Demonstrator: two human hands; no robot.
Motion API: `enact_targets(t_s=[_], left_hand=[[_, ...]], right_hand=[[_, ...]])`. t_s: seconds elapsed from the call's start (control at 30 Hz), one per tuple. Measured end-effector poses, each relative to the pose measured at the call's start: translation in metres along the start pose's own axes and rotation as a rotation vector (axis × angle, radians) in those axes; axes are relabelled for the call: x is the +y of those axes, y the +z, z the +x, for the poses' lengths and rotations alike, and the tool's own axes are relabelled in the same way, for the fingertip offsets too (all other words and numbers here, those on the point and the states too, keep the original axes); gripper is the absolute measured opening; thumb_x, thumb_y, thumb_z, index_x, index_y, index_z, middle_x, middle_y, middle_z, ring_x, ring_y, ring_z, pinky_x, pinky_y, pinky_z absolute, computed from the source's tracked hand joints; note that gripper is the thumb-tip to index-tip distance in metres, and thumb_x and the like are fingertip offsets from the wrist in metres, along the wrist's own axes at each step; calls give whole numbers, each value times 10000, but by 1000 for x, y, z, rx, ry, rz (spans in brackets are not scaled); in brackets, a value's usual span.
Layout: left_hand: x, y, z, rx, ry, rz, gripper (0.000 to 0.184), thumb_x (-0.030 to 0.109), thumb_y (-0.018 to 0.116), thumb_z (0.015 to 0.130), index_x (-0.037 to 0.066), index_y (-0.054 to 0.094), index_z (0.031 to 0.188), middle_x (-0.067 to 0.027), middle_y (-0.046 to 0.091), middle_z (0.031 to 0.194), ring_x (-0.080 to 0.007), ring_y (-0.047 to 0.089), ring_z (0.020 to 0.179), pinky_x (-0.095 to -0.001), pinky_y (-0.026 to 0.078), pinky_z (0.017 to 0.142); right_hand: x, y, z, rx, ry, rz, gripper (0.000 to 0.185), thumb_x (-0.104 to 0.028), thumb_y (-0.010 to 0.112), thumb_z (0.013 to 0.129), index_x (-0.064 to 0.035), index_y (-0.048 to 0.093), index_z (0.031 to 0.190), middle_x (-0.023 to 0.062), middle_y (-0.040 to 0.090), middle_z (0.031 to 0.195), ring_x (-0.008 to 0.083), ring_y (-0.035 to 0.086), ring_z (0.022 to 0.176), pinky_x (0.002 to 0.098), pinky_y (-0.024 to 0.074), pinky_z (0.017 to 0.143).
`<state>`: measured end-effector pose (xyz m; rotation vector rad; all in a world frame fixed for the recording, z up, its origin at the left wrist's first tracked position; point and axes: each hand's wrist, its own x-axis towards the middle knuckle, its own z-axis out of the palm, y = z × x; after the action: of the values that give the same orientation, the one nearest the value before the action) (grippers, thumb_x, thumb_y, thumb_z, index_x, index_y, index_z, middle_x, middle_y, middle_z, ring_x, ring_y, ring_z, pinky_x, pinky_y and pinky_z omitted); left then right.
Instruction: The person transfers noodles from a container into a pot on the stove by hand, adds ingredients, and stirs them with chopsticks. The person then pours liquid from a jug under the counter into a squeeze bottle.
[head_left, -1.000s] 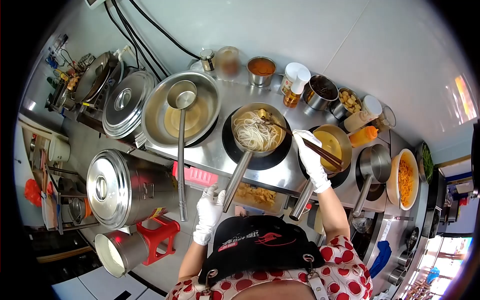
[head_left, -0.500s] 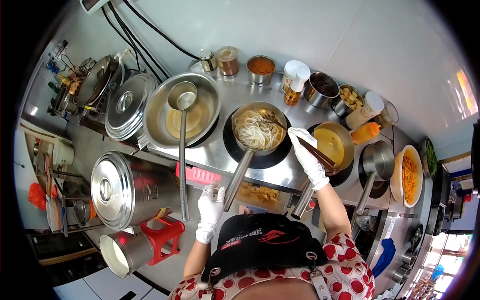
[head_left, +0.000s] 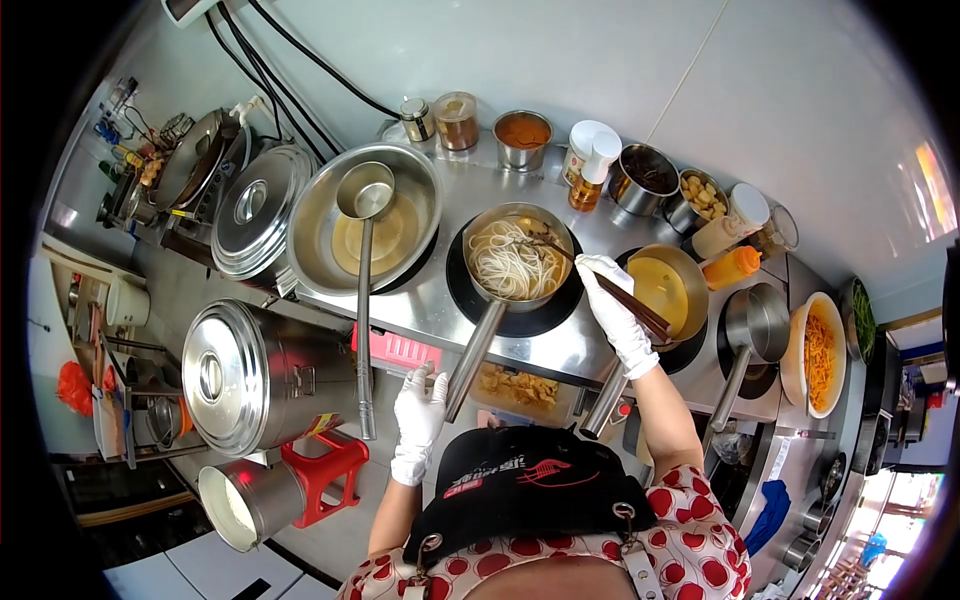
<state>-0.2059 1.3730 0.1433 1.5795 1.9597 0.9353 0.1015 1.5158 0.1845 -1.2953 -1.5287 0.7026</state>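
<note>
My right hand [head_left: 614, 312], in a white glove, is closed around dark chopsticks [head_left: 651, 318]. Their tips reach into the right side of a saucepan [head_left: 478, 222], among white noodles [head_left: 512, 262] in liquid. That pan sits on a round black burner, its long handle [head_left: 477, 362] pointing toward me. Just left of the handle's end is my left hand [head_left: 420, 410], also gloved, with fingers loosely bent and apart, holding nothing. Right of the noodle pan stands a second saucepan [head_left: 698, 283] with yellow liquid, partly behind my right hand.
A wide steel bowl [head_left: 300, 245] bears a long ladle [head_left: 366, 320] whose handle overhangs the counter edge. An unused-looking saucepan [head_left: 758, 322] and a tub of shredded orange food [head_left: 818, 355] are rightward. Condiment containers line the wall. A large lidded pot [head_left: 300, 385] stands left.
The chopstick tips have shifted slightly at the right side of the noodles. My left hand stays beside the pan handle, almost unmoved.
</note>
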Motion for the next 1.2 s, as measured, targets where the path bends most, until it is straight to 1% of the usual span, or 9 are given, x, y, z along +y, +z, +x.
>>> enact_targets(t_s=[0.23,0.43,0.6,0.8,0.9,1.0,1.07,1.17,1.2], left_hand=[[-2,1,1,-25,-20,12,279,195,680,855,27,638,1074,-147,659,917,-302,660,775,-370,518,692],[3,1,1,-163,0,130,381,296,697,839,19,638,1093,-159,671,894,-302,664,758,-369,522,681],[5,0,2,-287,-45,109,457,360,710,816,6,652,1099,-160,677,816,-303,663,738,-370,526,677],[12,-6,9,-398,-39,174,464,367,708,814,3,642,1096,-166,674,843,-321,657,762,-390,525,687],[4,0,8,-275,66,150,456,369,700,820,9,639,1093,-179,665,904,-328,656,786,-396,525,696],[9,-1,10,-135,147,99,368,266,696,833,6,630,1085,-171,645,938,-329,639,769,-388,512,676],[20,-2,15,-69,226,10,284,145,677,842,-2,628,1080,-166,635,917,-315,623,755,-377,499,665],[24,3,22,-68,234,-129,244,95,624,884,-39,632,1087,-172,665,975,-285,639,909,-343,488,848],[24,3,24,-123,192,-185,201,81,591,913,-28,644,1073,-135,675,931,-185,630,832,-279,500,745]], right_hand=[[-43,-23,-4,84,-120,-9,60,18,643,835,25,671,888,110,686,904,204,656,851,284,513,793],[-25,14,-5,-290,-81,168,124,-54,672,835,24,689,930,118,694,972,211,650,919,298,509,843],[-4,4,8,-44,46,129,118,-39,646,861,13,691,958,110,693,984,186,644,928,286,502,859],[-33,-11,-13,-64,-9,10,101,-28,649,851,27,683,928,106,699,942,190,651,869,281,505,813],[-59,-31,-22,58,76,70,105,-5,657,832,18,691,928,105,701,923,194,657,868,288,508,802],[-63,-41,-48,204,-5,124,78,19,641,831,37,676,899,110,692,896,184,651,855,293,509,800],[-34,-35,-73,97,46,166,86,23,642,830,39,675,908,117,688,940,191,651,898,293,510,816],[-38,-39,-95,24,-25,200,117,-14,677,817,18,684,930,125,685,996,210,652,927,303,515,830],[-46,-39,-95,98,-102,220,119,-35,683,818,11,689,928,126,686,989,218,653,926,306,515,839]])
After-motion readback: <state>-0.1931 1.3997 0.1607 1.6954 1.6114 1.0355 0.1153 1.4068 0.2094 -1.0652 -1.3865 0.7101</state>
